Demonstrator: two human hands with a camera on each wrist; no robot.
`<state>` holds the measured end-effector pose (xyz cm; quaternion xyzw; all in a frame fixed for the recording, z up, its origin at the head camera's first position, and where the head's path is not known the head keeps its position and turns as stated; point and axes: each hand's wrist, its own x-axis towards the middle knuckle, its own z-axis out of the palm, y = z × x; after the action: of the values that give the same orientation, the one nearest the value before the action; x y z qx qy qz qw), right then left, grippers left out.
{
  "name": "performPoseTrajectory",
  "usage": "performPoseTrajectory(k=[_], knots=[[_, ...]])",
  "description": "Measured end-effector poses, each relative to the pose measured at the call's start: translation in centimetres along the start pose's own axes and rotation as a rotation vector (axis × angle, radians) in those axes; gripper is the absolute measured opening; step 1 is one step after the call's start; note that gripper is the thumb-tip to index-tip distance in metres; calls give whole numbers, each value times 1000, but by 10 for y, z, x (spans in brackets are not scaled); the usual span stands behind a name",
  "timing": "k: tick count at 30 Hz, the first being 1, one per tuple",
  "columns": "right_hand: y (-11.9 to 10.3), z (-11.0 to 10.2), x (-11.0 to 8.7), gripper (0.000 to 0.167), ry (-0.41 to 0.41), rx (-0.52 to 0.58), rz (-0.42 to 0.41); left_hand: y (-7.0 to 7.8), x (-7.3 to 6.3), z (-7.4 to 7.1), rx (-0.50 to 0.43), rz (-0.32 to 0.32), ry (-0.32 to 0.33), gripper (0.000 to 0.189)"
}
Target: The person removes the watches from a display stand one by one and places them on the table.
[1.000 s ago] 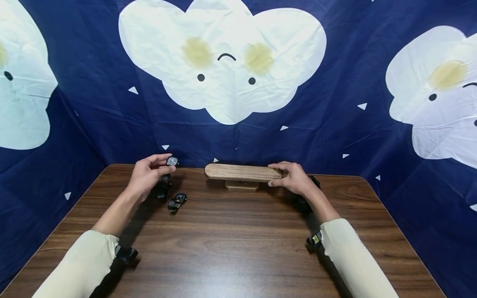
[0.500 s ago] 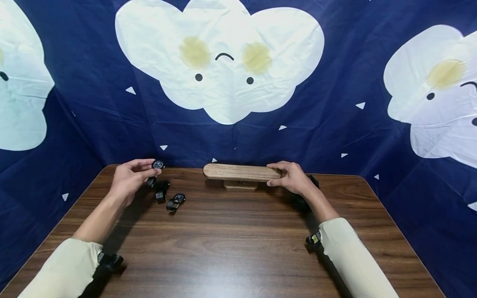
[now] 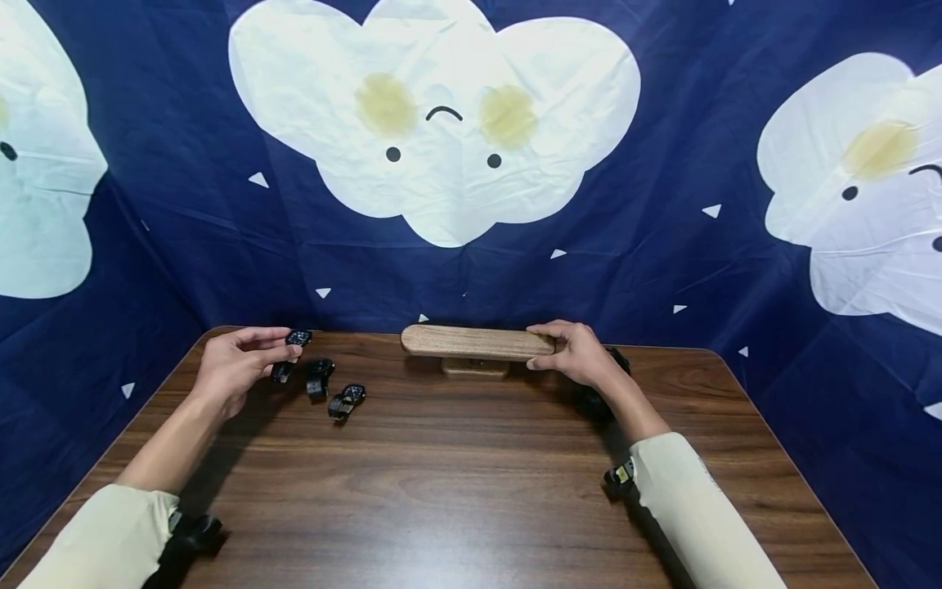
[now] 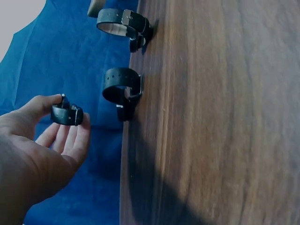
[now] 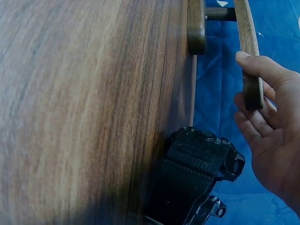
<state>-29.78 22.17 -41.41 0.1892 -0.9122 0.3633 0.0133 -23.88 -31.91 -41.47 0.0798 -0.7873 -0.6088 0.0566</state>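
Note:
My left hand (image 3: 228,366) holds a black wristwatch (image 3: 298,337) between thumb and fingers at the table's back left; in the left wrist view the watch's looped strap (image 4: 65,115) is raised off the table. Two more black watches with closed straps, a nearer watch (image 3: 347,401) and a farther watch (image 3: 319,379), stand on the table right of that hand. My right hand (image 3: 579,352) grips the right end of a wooden stand's long rounded bar (image 3: 467,340), its thumb on one face (image 5: 248,42). The bar sits on a short post over a small wooden base (image 3: 475,367).
A bulky black object with knobs (image 5: 187,173) stands beside my right hand, partly hidden by the forearm in the head view. A blue cloth with white clouds (image 3: 441,270) hangs right behind the wooden table (image 3: 471,466).
My left hand has moved left with its watch and lowered it, uncovering the farther watch on the table. The right hand and the stand have stayed in place.

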Motion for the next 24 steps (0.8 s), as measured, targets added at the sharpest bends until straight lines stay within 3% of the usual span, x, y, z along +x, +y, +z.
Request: performPoseTrajectory(k=[6, 13, 24], knots=[[1, 0, 0, 63, 4, -3, 0, -5, 0, -6, 90, -7, -5, 32], [0, 1, 1, 63, 9, 1, 11, -9, 0, -10, 211, -66, -25, 57], [1, 1, 0, 63, 1, 0, 6, -25, 0, -21, 283, -144, -107, 67]])
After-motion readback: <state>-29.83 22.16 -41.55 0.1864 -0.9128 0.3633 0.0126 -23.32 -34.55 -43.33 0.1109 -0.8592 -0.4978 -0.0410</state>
